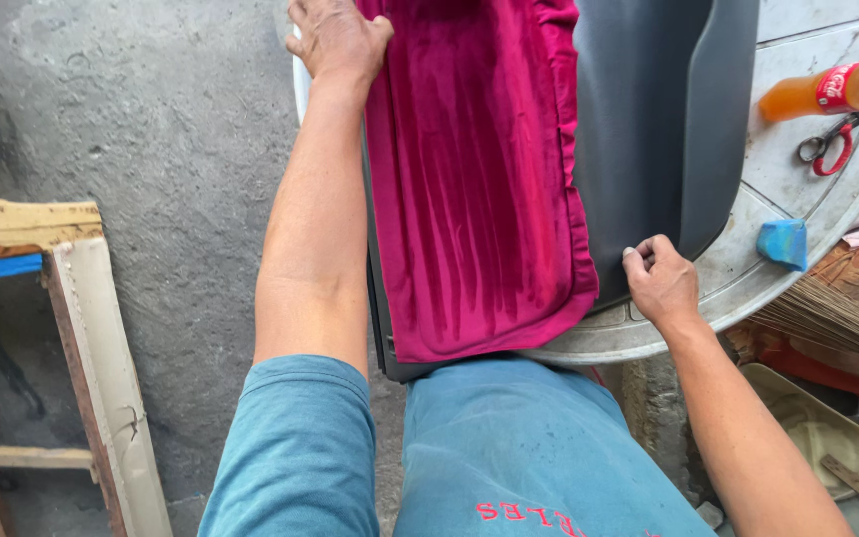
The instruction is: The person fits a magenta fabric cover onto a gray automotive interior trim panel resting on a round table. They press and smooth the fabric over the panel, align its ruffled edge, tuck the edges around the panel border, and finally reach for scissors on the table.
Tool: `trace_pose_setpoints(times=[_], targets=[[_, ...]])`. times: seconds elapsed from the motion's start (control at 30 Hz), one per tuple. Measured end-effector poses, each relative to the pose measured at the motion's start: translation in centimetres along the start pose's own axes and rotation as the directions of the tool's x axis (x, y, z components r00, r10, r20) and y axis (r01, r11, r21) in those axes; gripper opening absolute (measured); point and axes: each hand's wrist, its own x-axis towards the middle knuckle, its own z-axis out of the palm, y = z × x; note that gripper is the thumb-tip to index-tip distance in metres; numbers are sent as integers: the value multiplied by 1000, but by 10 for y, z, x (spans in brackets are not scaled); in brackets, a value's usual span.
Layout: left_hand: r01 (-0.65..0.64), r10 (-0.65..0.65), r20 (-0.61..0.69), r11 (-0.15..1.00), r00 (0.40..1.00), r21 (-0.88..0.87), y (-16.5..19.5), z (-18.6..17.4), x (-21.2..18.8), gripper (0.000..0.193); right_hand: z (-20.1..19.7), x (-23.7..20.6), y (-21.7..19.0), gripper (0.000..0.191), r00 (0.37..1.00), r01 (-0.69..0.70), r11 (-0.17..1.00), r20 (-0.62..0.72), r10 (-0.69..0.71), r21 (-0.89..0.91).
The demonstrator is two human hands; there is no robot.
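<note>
two hands | left hand [335, 38] presses magenta cloth [474, 179] top edge | right hand [660, 283] pinches its lower corner

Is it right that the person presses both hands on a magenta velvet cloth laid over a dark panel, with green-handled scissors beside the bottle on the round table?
Not quite: the scissors have red handles, not green, as the head view shows. The rest holds: the left hand and right hand press at the edges of the magenta velvet cloth over the dark panel, with the bottle on the round table.
</note>
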Motion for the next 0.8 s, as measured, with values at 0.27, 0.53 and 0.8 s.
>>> trace_pose_setpoints(times=[0.27, 0.53, 0.8], targets=[[-3, -2, -102, 999, 995, -48, 20, -9, 29, 85, -3, 0, -6, 24, 1000, -24, 999, -10, 24, 35], [65, -76, -67, 986, 995, -154, 27, -14, 45, 110, -3, 1, -6, 24, 999, -45, 998, -7, 45, 37], [108, -105, 28, 985, 994, -137, 2, -3, -43, 113, 2, 2, 3, 26, 1000, 8, 999, -18, -7, 37]])
